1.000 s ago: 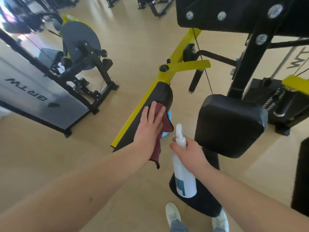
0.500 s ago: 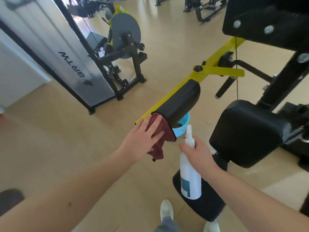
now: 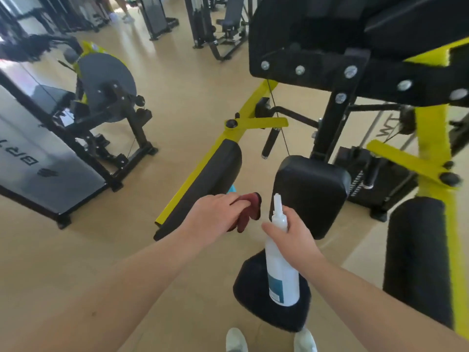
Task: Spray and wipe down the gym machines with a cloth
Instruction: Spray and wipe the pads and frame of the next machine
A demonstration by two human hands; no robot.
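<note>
My left hand (image 3: 215, 217) clutches the dark red cloth (image 3: 250, 209), mostly hidden under my fingers, just right of the long black pad (image 3: 205, 184)'s near end, my right hand (image 3: 297, 237) farther right gripping the spray bottle (image 3: 281, 275)'s neck, a blue scrap (image 3: 232, 189) behind the pad unidentifiable.

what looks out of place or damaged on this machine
Nothing looks damaged or spilled. The one oddity is something blue peeking out from under the long pad, too hidden to identify. The pad's cover looks intact.
</note>
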